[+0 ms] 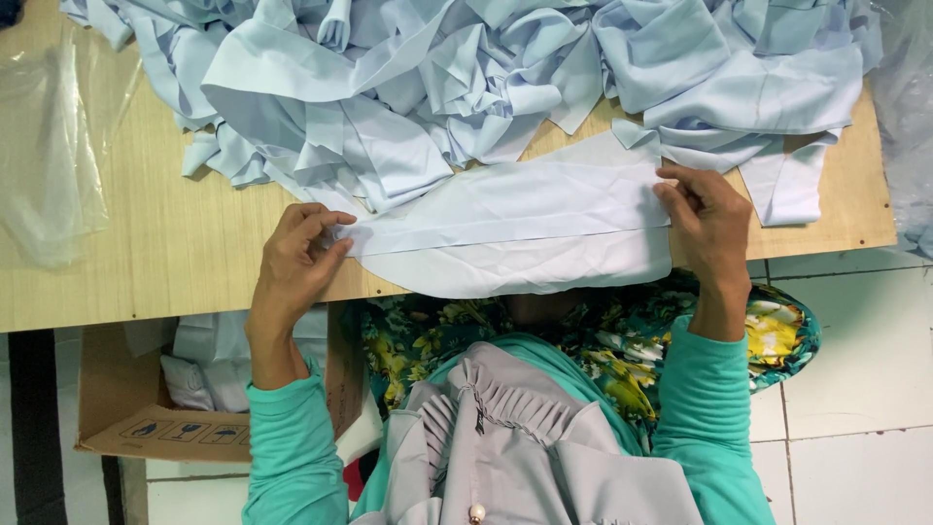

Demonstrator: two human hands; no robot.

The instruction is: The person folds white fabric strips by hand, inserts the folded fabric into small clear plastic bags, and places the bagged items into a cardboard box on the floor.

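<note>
While the left hand (296, 255) pinches one end of a long pale blue folded cloth strip (505, 228) between curled fingers and thumb, the right hand (708, 219) grips the other end, fingers bent over its fold. Its long axis runs along the near edge of the light wooden table (146, 243), overhanging it. Behind lies a heap of pale blue cloth pieces (466, 78); a cardboard box (146, 408) sits below the edge.

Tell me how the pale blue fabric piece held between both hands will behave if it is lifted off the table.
The fabric piece is probably floppy: its lower edge already droops over the table edge. It looks thin and light, since it creases easily. Held only at the ends by the left hand and right hand, its middle would likely sag.
</note>
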